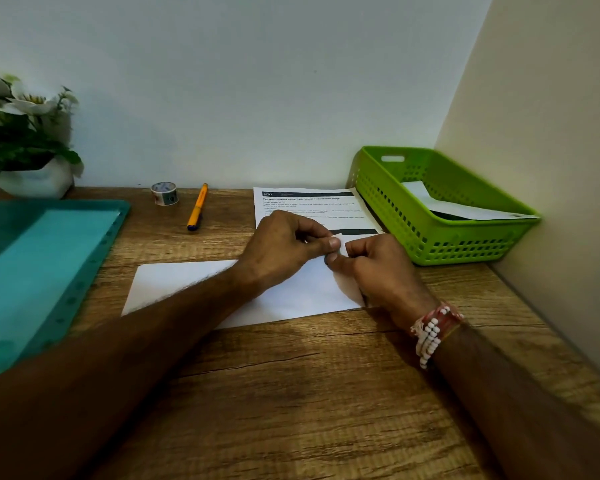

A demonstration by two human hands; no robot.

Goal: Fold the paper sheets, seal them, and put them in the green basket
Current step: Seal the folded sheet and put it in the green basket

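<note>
A folded white paper sheet point(187, 282) lies on the wooden desk in front of me. My left hand point(284, 247) and my right hand point(378, 268) meet over its right end, and both pinch a small white piece point(342, 247) held upright between the fingertips; whether it is a sticker or tape I cannot tell. A printed sheet point(312, 206) lies flat behind the hands. The green basket point(437, 233) stands at the right against the wall, with one folded paper point(465, 209) inside it.
A roll of tape point(164, 193) and an orange pen point(197, 206) lie near the back wall. A teal plastic folder point(39, 268) covers the desk's left side, and a white pot with flowers point(25, 143) stands behind it. A beige side wall closes off the right.
</note>
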